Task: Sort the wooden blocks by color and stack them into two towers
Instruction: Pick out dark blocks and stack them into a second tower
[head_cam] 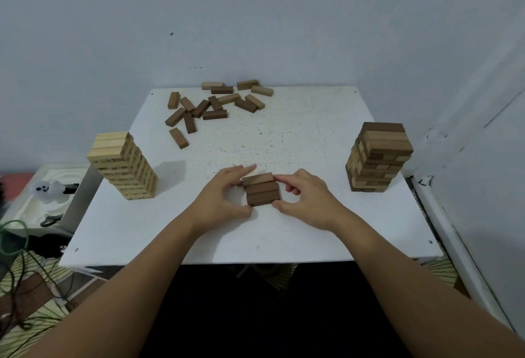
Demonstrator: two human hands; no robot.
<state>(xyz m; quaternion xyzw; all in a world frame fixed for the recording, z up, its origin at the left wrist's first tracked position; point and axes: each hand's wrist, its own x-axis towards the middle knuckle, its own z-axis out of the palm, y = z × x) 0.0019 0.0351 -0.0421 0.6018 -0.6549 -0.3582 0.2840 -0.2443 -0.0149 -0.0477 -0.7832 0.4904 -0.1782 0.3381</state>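
Note:
Three dark brown blocks (262,189) lie side by side as one row on the white table (298,130), near its front middle. My left hand (224,195) grips the row's left end between thumb and fingers. On the right end, my right hand (304,198) pinches the row with thumb and forefinger. A tall tower of light blocks (123,164) stands at the left. At the right stands a tower of brown and tan blocks (379,157). A loose pile of dark and light blocks (213,104) lies at the back of the table.
The table stands in a corner against grey walls. To the left, below the table, are a white foam tray (51,195) and green cables (17,238). A white ledge (443,224) runs along the right side.

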